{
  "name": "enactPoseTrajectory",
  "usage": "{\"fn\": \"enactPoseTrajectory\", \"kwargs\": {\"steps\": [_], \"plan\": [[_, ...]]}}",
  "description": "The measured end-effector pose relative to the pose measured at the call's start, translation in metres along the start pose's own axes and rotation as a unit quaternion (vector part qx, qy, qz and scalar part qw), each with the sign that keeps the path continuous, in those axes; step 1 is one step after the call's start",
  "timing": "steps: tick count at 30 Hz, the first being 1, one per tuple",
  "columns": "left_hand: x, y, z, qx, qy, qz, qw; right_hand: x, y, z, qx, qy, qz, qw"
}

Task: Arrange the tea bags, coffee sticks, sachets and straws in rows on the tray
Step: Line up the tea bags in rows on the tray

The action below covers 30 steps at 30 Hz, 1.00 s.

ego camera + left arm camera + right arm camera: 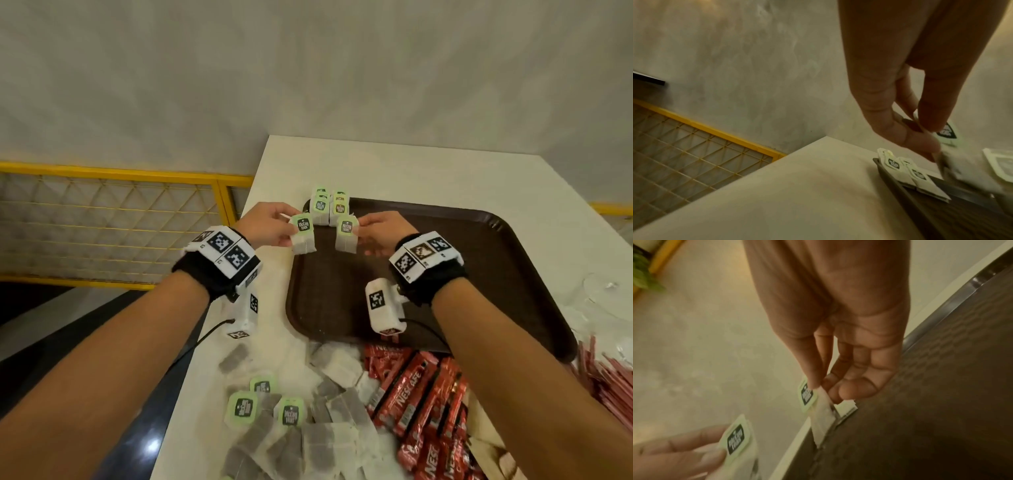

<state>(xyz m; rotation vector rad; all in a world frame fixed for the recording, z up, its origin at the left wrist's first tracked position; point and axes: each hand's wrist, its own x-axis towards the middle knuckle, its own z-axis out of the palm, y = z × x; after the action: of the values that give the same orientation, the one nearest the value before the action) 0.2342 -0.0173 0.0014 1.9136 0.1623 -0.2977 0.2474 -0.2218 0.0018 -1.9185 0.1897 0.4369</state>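
Right hand (838, 337) fingers (855, 389) pinching seemingly one tea bag (818, 407) above tray (931, 402)

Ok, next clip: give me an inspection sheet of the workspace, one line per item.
Surface: white table, brown tray on it.
Job's things: placed tea bags at tray's far left corner; loose tea bags, coffee sticks, red straws near edge.
Clutter: clear glass item, unidentifiable.
Grippers: left hand and right hand each pinch a tea bag.
Cables: black wrist-camera cable.
Surroundings: grey wall, yellow railing.
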Motion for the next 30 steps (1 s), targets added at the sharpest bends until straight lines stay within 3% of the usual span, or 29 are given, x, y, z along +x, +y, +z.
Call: {"fn": "enactPoseTrajectory", "kwargs": {"steps": [14,25,30], "plan": [[0.091,0.013,0.027,0.134,0.070,0.003,0.988,0.087,-0.006,-0.003,0.008,0.022,0.035,0.999],[0.100,0.007,0.033,0.222,0.105,0.031,0.969,0.105,0.003,0.005,0.035,0.023,0.053,0.998],[0.096,0.005,0.033,0.236,0.116,0.069,0.962,0.104,0.005,0.007,-0.005,0.052,0.035,0.998]]}}
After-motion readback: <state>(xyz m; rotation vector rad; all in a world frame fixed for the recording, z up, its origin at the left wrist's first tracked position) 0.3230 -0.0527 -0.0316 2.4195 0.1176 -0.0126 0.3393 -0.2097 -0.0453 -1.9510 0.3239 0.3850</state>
